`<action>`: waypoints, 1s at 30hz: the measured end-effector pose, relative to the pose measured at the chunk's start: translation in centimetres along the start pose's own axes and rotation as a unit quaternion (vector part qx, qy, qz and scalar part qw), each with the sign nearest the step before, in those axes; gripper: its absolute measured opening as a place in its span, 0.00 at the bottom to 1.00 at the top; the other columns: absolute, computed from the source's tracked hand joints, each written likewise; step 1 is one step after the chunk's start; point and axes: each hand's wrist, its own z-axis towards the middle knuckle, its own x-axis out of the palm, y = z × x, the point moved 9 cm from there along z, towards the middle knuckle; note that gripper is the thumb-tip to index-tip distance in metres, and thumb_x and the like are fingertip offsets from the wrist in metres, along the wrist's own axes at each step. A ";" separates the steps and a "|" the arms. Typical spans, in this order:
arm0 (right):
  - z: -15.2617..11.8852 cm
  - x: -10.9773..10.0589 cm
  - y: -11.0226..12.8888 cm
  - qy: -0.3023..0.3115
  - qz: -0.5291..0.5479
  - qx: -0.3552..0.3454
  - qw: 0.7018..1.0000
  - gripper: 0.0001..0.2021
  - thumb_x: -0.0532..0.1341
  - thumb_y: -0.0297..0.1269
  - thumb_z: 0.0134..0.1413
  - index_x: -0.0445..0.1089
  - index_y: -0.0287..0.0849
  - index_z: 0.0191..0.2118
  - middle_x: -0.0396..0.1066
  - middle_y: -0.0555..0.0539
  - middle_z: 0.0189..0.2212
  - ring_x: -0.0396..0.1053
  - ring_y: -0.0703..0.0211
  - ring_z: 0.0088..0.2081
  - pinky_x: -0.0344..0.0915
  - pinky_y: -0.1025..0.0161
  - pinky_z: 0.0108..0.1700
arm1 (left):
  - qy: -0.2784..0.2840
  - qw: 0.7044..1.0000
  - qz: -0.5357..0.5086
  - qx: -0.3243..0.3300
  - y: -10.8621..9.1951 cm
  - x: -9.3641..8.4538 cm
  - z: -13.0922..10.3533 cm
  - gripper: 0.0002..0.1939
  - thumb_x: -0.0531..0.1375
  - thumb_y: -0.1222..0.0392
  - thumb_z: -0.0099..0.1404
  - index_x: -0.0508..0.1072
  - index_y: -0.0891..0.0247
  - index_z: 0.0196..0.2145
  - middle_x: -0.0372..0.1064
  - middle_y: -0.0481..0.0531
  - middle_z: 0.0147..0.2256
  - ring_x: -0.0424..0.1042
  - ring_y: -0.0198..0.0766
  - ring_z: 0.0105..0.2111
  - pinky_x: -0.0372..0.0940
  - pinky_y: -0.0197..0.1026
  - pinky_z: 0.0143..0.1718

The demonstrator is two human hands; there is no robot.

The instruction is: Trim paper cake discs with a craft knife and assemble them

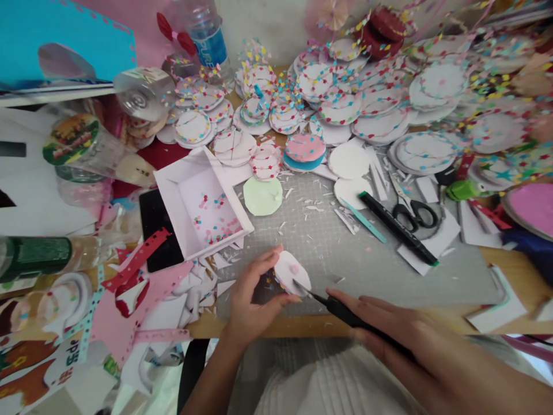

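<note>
Between the thumb and fingers of my left hand (253, 288) is a small white paper disc (291, 270), tilted up, with a pink spot near its middle and coloured bits along its lower edge. My right hand (397, 340) grips a black-handled craft knife (345, 311). The knife's thin blade reaches over the disc's face near the pink spot; whether it touches cannot be made out. Under both hands lies a grey cutting mat (319, 230) strewn with paper slivers. Beyond the disc, a pale green disc (263, 196) lies flat beside an open white box (233, 202) with confetti inside.
Scissors (410, 207), a black marker (397, 227) and a turquoise strip (365, 222) lie on the mat's right. Many confetti-trimmed discs (427, 153) crowd the back. Left are a dark phone (155, 225), paper scraps (125, 305), a plastic cup (82, 144) and bottles (34, 256).
</note>
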 end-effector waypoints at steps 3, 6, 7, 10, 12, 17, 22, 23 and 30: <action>0.0 0.3 0.6 0.007 0.006 -0.034 0.999 0.21 0.51 0.31 0.64 0.64 0.51 0.60 0.79 0.48 0.41 0.79 0.57 0.34 0.77 0.68 0.31 | -0.006 1.000 0.006 -0.004 0.1 -0.1 -0.1 0.36 0.72 0.65 0.51 0.68 0.55 0.57 0.68 0.60 0.57 0.69 0.52 0.56 0.66 0.53 0.57; -0.1 0.6 0.7 0.011 -0.029 -0.038 0.999 0.21 0.51 0.30 0.64 0.62 0.48 0.61 0.79 0.46 0.41 0.79 0.55 0.34 0.76 0.68 0.27 | -0.010 1.000 0.011 -0.002 0.1 -0.2 -0.2 0.36 0.72 0.65 0.51 0.68 0.54 0.57 0.68 0.60 0.56 0.70 0.52 0.55 0.66 0.53 0.57; -0.1 0.7 0.8 0.013 -0.040 -0.042 0.998 0.21 0.51 0.30 0.64 0.61 0.47 0.61 0.79 0.45 0.41 0.80 0.55 0.34 0.75 0.69 0.26 | -0.010 1.000 0.013 -0.001 0.1 -0.2 -0.2 0.36 0.72 0.65 0.51 0.68 0.54 0.57 0.69 0.59 0.56 0.70 0.51 0.55 0.66 0.53 0.58; -0.2 1.0 1.1 0.016 -0.063 -0.058 0.996 0.22 0.49 0.29 0.64 0.58 0.44 0.62 0.78 0.42 0.42 0.80 0.55 0.34 0.74 0.70 0.23 | -0.013 1.000 0.022 -0.003 0.2 -0.2 -0.2 0.37 0.72 0.65 0.51 0.68 0.53 0.57 0.70 0.58 0.56 0.71 0.50 0.55 0.65 0.52 0.58; -0.1 1.3 1.0 0.021 -0.072 -0.056 0.996 0.23 0.48 0.29 0.64 0.56 0.44 0.63 0.78 0.41 0.43 0.80 0.55 0.35 0.73 0.70 0.23 | -0.016 1.000 0.026 -0.004 0.2 -0.3 -0.2 0.37 0.72 0.65 0.51 0.68 0.53 0.57 0.70 0.57 0.56 0.71 0.50 0.55 0.66 0.52 0.58; -0.2 2.3 0.3 0.049 -0.067 -0.040 0.996 0.25 0.48 0.28 0.64 0.53 0.44 0.66 0.77 0.41 0.45 0.79 0.55 0.38 0.75 0.69 0.27 | -0.021 0.999 0.026 -0.005 0.1 -0.4 -0.1 0.36 0.72 0.64 0.51 0.69 0.53 0.57 0.70 0.57 0.55 0.71 0.49 0.54 0.67 0.50 0.57; -0.7 3.3 -1.2 0.073 -0.045 -0.021 0.996 0.27 0.47 0.28 0.65 0.49 0.46 0.68 0.75 0.40 0.48 0.78 0.54 0.42 0.76 0.65 0.33 | -0.027 0.999 0.022 -0.007 -0.1 -0.4 0.1 0.35 0.73 0.64 0.51 0.69 0.53 0.56 0.71 0.56 0.54 0.72 0.48 0.54 0.67 0.49 0.57; -0.8 3.6 -1.6 0.078 -0.040 -0.017 0.996 0.27 0.47 0.28 0.65 0.48 0.46 0.68 0.74 0.40 0.49 0.78 0.53 0.42 0.76 0.65 0.33 | -0.029 0.999 0.020 -0.008 0.0 -0.4 0.1 0.35 0.73 0.63 0.51 0.69 0.53 0.56 0.71 0.56 0.54 0.72 0.48 0.54 0.68 0.48 0.57; -0.8 4.5 -3.2 0.096 -0.003 0.003 0.995 0.28 0.47 0.30 0.66 0.45 0.49 0.70 0.73 0.42 0.47 0.77 0.56 0.39 0.74 0.62 0.38 | -0.034 0.999 0.002 -0.024 0.4 -0.5 0.1 0.35 0.74 0.64 0.49 0.71 0.53 0.54 0.72 0.55 0.54 0.72 0.47 0.53 0.68 0.46 0.57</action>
